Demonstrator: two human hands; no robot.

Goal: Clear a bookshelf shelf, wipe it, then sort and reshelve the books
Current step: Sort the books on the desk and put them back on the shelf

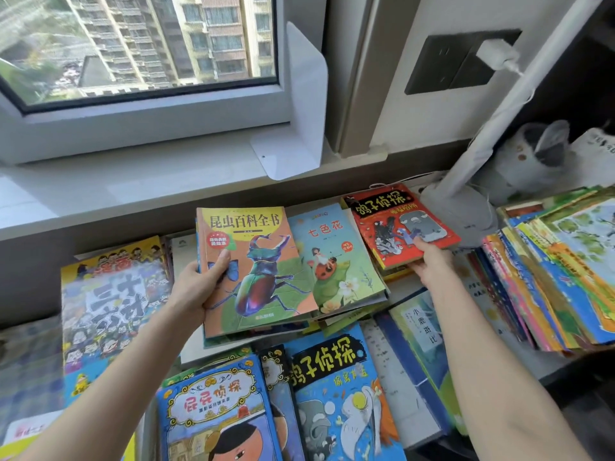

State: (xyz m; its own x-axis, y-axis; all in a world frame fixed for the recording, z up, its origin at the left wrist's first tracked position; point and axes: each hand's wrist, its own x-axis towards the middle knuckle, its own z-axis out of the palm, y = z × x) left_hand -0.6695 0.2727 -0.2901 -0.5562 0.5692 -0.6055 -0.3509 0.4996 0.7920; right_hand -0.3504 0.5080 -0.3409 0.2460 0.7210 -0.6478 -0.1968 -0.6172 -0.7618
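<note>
Left hand (196,284) grips beetle book (253,271); right hand (431,261) pinches red detective book (399,224), right of beetle book.

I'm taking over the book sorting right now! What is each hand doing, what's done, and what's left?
Left hand: grips the beetle book by its left edge.
Right hand: pinches the red book at its near corner, on a small pile.
The flower book lies between them. More books lie flat nearer you, and a slanted stack sits on the right.
Done: books are out, spread in piles.
Left: finish sorting, then reshelve. Whether the shelf was wiped does not show.
</note>
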